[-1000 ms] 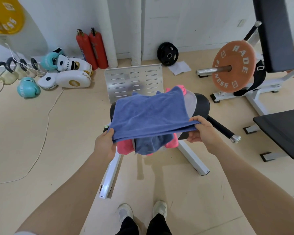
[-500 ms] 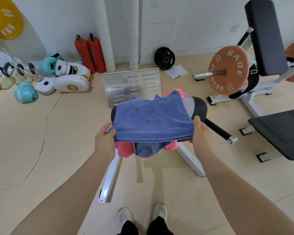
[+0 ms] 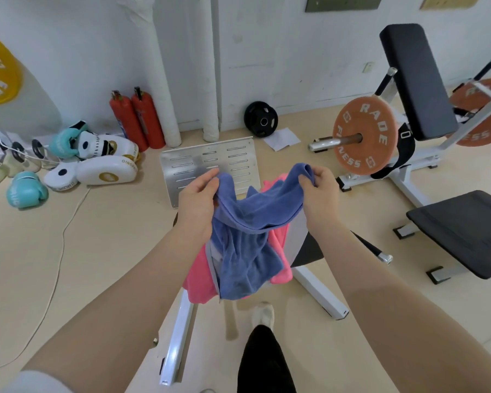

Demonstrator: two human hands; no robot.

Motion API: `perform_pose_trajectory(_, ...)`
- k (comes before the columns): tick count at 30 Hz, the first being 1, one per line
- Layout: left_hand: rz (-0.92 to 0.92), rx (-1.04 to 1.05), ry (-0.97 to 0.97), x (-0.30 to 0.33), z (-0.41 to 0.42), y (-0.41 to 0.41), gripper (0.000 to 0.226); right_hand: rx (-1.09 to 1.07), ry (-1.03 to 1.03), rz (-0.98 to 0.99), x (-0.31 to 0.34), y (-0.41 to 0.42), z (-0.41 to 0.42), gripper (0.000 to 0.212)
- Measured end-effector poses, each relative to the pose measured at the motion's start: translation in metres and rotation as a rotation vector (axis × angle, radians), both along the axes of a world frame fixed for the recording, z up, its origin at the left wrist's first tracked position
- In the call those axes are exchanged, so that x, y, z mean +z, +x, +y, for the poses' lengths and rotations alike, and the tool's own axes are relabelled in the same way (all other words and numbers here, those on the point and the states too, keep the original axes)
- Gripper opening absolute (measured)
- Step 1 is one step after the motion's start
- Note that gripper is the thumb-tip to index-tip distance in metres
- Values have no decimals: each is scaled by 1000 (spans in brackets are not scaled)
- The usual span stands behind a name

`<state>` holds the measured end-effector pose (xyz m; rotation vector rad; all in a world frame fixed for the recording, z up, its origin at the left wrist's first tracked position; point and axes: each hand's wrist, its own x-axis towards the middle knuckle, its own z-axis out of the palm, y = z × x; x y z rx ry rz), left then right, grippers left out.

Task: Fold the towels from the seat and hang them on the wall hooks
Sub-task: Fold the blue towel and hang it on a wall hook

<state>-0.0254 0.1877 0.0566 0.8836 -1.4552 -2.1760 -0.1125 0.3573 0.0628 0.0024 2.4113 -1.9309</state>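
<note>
While the soft blue terry towel (image 3: 250, 222) is hanging in a sagging fold above the black padded seat (image 3: 309, 251), I am watching the left hand (image 3: 196, 205) gripping its left upper edge, fingers curled over the cloth. The right hand (image 3: 321, 191) is pinching the opposite corner between thumb and bent fingers, lifting it slightly higher. Beneath the blue towel, a pink towel (image 3: 199, 282) and a pale grey towel (image 3: 296, 239) are lying draped over the seat's near edge, spilling toward the white metal frame (image 3: 179, 341) on the beige floor. Beyond the seat's far edge a slotted silver metal plate (image 3: 210, 163) is leaning, with two red fire extinguishers (image 3: 138, 120) standing at the wall.
</note>
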Motion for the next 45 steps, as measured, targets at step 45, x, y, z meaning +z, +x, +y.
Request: perform_pose_trajectory(45,-295,-213,-547,29,-49,-297,15,845,1258,32,24,-290,-85,18)
